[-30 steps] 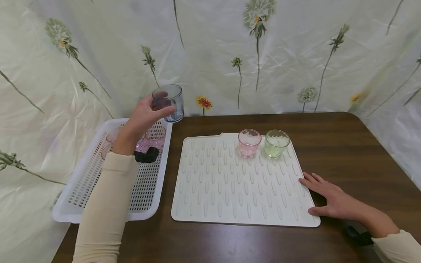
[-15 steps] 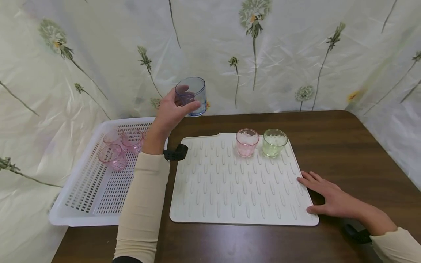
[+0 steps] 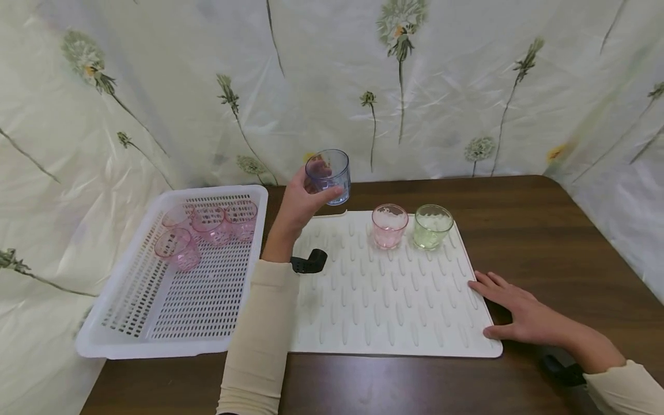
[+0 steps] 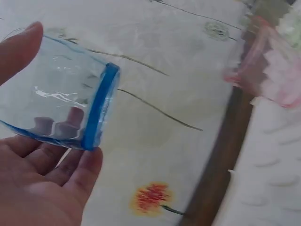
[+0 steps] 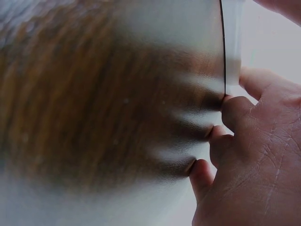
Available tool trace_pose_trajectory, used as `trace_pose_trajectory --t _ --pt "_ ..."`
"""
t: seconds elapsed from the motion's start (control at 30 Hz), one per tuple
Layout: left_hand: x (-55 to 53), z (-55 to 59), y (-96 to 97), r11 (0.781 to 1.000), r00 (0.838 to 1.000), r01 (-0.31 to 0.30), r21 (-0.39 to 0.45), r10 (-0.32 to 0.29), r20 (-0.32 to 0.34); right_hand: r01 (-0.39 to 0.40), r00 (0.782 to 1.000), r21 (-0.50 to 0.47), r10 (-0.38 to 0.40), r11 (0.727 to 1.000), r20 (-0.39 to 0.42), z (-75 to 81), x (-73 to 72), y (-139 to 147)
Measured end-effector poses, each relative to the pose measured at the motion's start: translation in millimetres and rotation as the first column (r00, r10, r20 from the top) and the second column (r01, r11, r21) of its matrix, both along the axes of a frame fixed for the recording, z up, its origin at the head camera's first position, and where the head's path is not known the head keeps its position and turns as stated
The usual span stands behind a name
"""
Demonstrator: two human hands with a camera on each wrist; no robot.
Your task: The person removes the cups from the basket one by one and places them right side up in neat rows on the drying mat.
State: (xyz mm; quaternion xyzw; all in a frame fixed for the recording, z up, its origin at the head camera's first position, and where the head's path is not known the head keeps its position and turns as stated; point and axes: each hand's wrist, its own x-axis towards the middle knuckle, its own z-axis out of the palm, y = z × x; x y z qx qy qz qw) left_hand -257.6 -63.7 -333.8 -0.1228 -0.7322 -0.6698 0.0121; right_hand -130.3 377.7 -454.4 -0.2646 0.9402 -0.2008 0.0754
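My left hand (image 3: 298,204) grips a clear blue glass (image 3: 334,181), thumb on the near side and fingers round the far side. It is held upright in the air above the back left corner of the white ridged drying mat (image 3: 384,305). In the left wrist view the glass (image 4: 56,89) shows its thick blue base, with the fingers along its wall. My right hand (image 3: 524,314) rests at the mat's right edge, thumb and fingertips on its border. A pink glass (image 3: 389,230) and a green glass (image 3: 432,230) stand side by side at the mat's back right.
To the left is a white perforated basket (image 3: 161,346) with several pink glasses (image 3: 177,251) grouped toward its back. The dark wooden table (image 3: 544,230) extends right of the mat. A flowered sheet (image 3: 441,86) hangs behind the table.
My left hand has carried the blue glass rightward from over the basket, first slightly up, then down toward the mat's back left corner. My right hand has stayed in place.
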Motion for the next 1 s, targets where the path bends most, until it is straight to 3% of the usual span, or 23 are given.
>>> trace_pose_trajectory --t 0.23,0.43,0.7,1.0 --pt "1.3 -53.0 4.7 0.999 0.99 -0.039 0.006 0.038 0.135 0.025 0.998 -0.015 -0.025 1.0 0.054 1.9 2.6 -3.9" --pt "4.0 -82.0 0.1 0.997 0.978 -0.06 -0.039 0.067 0.196 -0.004 1.0 -0.023 0.004 1.0 0.021 1.4 0.5 -6.5" --pt "0.1 -97.4 8.1 1.0 0.976 0.0 -0.012 0.003 0.219 -0.003 1.0 -0.028 0.003 1.0 0.025 2.6 3.9 -1.1" --pt "-9.9 -100.9 15.2 0.998 0.971 0.068 0.01 -0.069 0.228 0.02 0.999 -0.04 -0.018 0.999 0.048 5.1 6.0 2.9"
